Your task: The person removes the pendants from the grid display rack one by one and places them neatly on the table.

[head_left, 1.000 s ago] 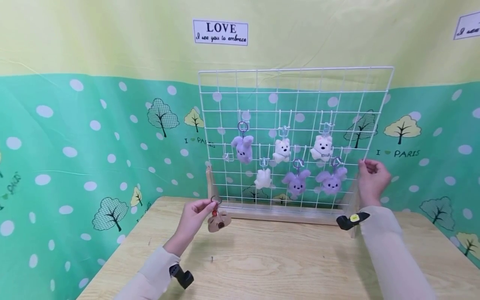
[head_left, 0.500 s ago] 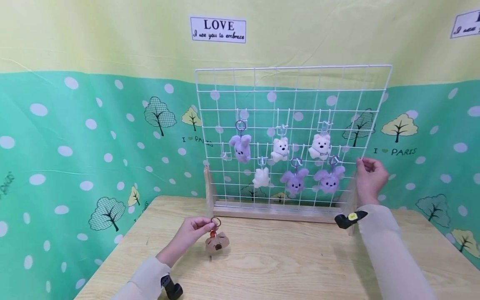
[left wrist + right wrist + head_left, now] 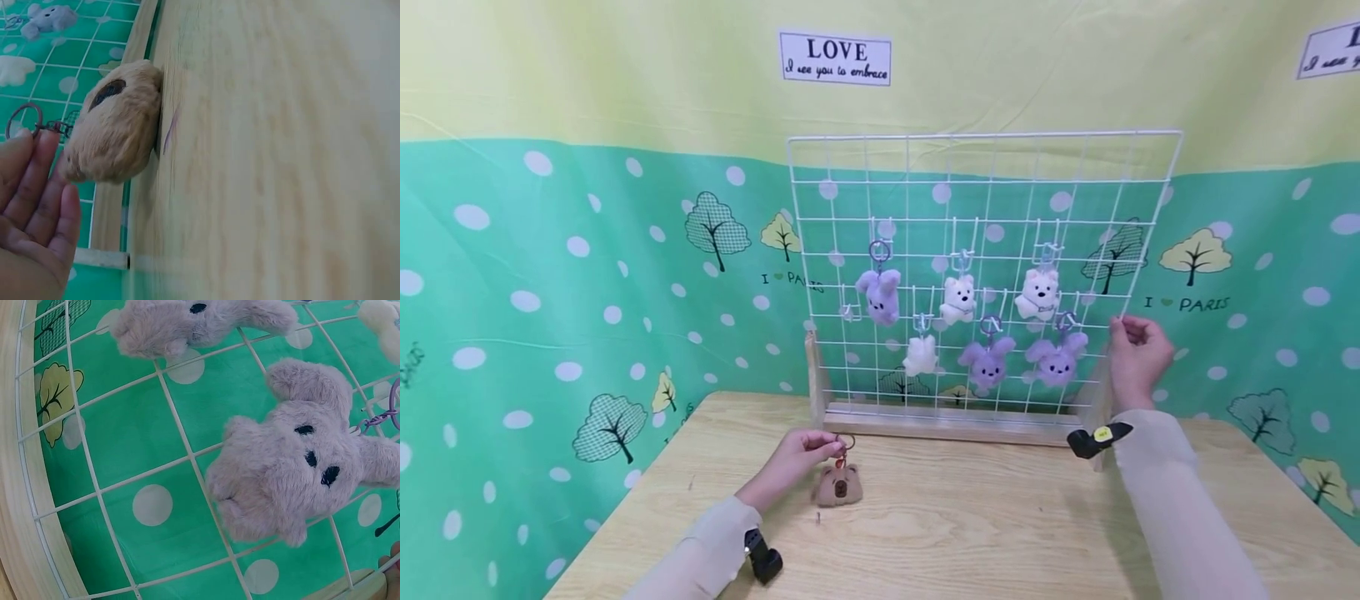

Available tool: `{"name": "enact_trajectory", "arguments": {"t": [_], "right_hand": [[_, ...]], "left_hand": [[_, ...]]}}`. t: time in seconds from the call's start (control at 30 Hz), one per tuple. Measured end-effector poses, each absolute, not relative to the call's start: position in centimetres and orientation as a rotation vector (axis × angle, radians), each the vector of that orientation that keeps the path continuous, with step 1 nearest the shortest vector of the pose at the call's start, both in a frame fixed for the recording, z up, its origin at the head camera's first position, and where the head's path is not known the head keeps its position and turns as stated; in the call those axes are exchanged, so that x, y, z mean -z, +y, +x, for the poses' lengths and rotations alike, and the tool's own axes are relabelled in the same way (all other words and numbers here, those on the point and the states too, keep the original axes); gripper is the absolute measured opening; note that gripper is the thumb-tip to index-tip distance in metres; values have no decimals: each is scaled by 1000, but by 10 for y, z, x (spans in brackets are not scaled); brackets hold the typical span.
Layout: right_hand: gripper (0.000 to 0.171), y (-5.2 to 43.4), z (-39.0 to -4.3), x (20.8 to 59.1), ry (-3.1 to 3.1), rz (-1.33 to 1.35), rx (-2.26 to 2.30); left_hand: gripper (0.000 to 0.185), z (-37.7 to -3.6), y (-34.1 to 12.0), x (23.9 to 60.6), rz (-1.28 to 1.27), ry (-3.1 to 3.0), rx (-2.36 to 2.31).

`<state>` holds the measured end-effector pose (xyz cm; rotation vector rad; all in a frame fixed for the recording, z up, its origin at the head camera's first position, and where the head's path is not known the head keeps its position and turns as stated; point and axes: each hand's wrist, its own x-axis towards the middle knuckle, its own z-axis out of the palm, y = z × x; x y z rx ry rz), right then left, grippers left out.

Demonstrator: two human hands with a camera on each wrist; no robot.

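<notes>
A brown bear keychain (image 3: pixel 838 487) lies on the wooden table (image 3: pixel 970 542), in front of the left end of the rack. My left hand (image 3: pixel 833 447) pinches its metal ring (image 3: pixel 846 441). The left wrist view shows the brown bear keychain (image 3: pixel 115 125), its ring (image 3: pixel 22 119) and my fingers (image 3: pixel 37 187) beside it. My right hand (image 3: pixel 1122 327) grips the right edge of a white wire grid (image 3: pixel 985 135) standing in a wooden base (image 3: pixel 955 427). Purple rabbit (image 3: pixel 987 360) and white bear (image 3: pixel 1039 293) plush keychains hang on the grid. One purple rabbit (image 3: pixel 294 469) fills the right wrist view.
A green and yellow printed cloth (image 3: pixel 587 275) hangs behind and beside the table. The table's left edge (image 3: pixel 625 517) lies near my left forearm. An unused hook (image 3: pixel 850 312) sits at the grid's lower left. Black camera mounts sit on both wrists.
My left hand has come down and toward me with the brown bear keychain, which hung in the air and now rests on the table. My right hand has stayed on the grid's edge.
</notes>
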<state>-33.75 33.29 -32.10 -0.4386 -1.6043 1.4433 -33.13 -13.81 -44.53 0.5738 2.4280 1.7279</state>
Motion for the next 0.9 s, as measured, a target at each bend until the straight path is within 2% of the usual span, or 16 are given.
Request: {"name": "enact_trajectory", "arguments": {"t": [0.33,0.57,0.9], "right_hand": [[13,331,-339,323,-1606,-408,-1399],[20,330,-337,322,-1639,-432,-1429],[12,332,-337,323,-1593,-403,-1444]], "left_hand": [[18,-347,-125,452,427,2464,-1745],[18,-348,-129,455,390,2486,-1744],[20,-354,-133,467,358,2447,-1771]]}}
